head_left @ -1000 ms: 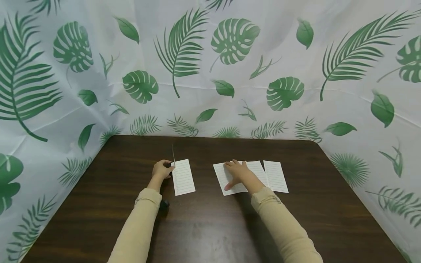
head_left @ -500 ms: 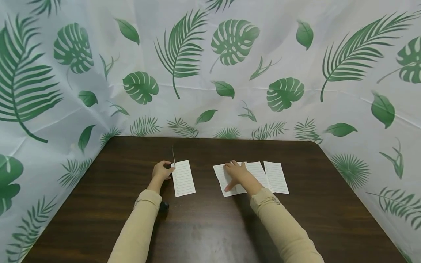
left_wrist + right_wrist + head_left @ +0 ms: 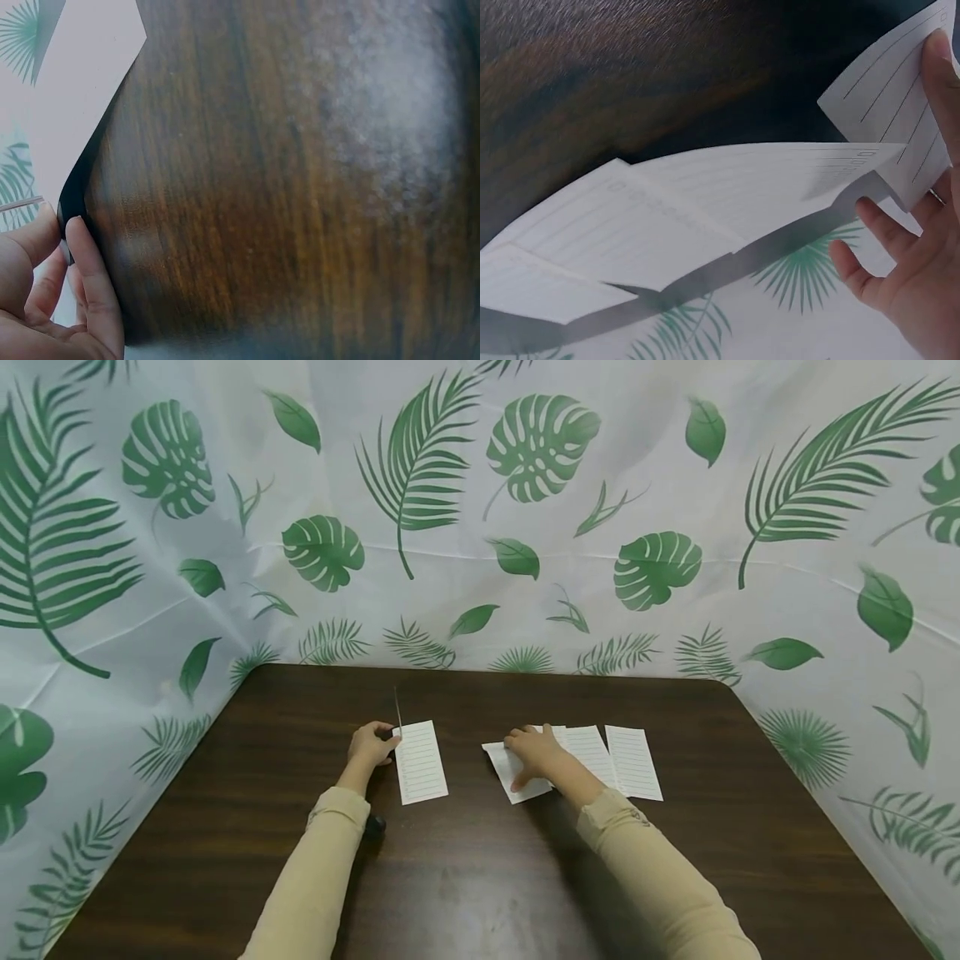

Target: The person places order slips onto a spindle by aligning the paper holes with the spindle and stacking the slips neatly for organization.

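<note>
On the left, my left hand (image 3: pixel 371 745) pinches the edge of a lined white sheet (image 3: pixel 422 764) with thumb and fingers. A thin, stiff rod (image 3: pixel 398 706) rises beside the thumb, and a dark strip (image 3: pixel 73 199) shows at the fingers in the left wrist view. To the right, my right hand (image 3: pixel 534 750) grips a lined paper sheet (image 3: pixel 525 789), its thumb on the printed face, other fingers spread beneath. In the right wrist view this sheet (image 3: pixel 889 105) is bent and raised. The hand partly hides the sheets.
Two more lined sheets lie side by side right of my right hand: a middle sheet (image 3: pixel 592 752) and an end sheet (image 3: pixel 634 762). They are on a dark wooden table (image 3: pixel 465 877). A white leaf-patterned cloth (image 3: pixel 465 585) hangs behind the table.
The sheet under my right hand has lifted at its left corner and bent as the fingers drew in. My left hand and its sheet keep their place; the view shifts slightly.
</note>
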Available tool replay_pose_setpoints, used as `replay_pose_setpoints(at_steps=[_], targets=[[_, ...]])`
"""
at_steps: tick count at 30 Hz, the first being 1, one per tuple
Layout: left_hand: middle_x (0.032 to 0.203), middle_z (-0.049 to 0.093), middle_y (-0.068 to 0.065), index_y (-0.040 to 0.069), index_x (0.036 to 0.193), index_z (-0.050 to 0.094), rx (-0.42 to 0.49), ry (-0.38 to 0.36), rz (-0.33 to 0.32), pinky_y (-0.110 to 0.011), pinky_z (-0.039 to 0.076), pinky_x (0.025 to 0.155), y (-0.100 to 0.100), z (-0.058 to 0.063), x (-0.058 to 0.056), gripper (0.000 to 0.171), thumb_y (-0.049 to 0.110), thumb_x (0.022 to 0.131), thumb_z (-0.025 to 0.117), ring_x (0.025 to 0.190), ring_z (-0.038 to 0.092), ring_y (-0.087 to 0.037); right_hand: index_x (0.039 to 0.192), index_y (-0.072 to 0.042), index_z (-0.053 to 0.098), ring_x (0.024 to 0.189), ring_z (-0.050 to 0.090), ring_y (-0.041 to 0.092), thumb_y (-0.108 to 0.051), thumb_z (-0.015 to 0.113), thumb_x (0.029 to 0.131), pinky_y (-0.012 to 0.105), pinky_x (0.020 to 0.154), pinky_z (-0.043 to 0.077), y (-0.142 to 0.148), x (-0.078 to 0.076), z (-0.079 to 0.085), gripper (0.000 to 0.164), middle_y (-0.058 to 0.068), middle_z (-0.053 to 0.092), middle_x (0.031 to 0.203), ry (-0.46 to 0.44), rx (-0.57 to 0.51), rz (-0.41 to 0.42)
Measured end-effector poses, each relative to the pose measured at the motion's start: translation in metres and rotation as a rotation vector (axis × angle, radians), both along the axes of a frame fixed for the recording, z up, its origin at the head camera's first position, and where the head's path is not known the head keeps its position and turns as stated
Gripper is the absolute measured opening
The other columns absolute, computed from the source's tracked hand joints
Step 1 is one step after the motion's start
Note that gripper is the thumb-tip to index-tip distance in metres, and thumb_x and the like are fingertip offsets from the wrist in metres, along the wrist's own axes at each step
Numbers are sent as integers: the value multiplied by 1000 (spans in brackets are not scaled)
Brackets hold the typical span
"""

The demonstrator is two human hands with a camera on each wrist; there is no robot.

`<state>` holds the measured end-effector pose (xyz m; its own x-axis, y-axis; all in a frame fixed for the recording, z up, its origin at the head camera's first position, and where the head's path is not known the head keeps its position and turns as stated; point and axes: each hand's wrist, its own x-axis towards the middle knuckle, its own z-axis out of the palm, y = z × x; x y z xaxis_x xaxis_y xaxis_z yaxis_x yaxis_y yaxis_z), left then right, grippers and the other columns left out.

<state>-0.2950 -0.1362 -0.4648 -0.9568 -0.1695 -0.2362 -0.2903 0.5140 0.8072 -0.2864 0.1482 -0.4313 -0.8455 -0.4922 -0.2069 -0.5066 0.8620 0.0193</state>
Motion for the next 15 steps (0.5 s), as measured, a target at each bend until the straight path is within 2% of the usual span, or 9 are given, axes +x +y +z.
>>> replay_pose_setpoints(at_steps=[5,9,12,15], targets=[[140,34,-31,2,125,54,23,5,-2,-19,54,52,2,0,1,37,16,92,60,50,49,-5,118,-8,60,112,53,36,-39,84,60,62,92,42,2,1,-7,70,11,60,121,24,-76,30],[141,30,-31,1,125,53,33,5,-4,-17,54,52,1,0,2,37,17,92,60,50,48,-5,118,-6,60,103,58,34,-36,84,63,55,84,49,3,4,-10,67,12,62,115,67,-118,46],[139,34,-31,2,125,53,24,11,-7,-16,53,51,1,0,2,37,17,92,60,49,48,-4,119,-4,59,96,61,33,-25,84,67,48,80,53,1,7,-11,61,14,60,113,77,-207,34],[137,38,-31,2,125,54,8,18,-6,-17,53,50,1,0,1,37,17,92,60,48,48,-3,122,-1,56,89,62,33,-8,82,69,43,73,56,-1,9,-14,60,19,54,114,88,-345,4]])
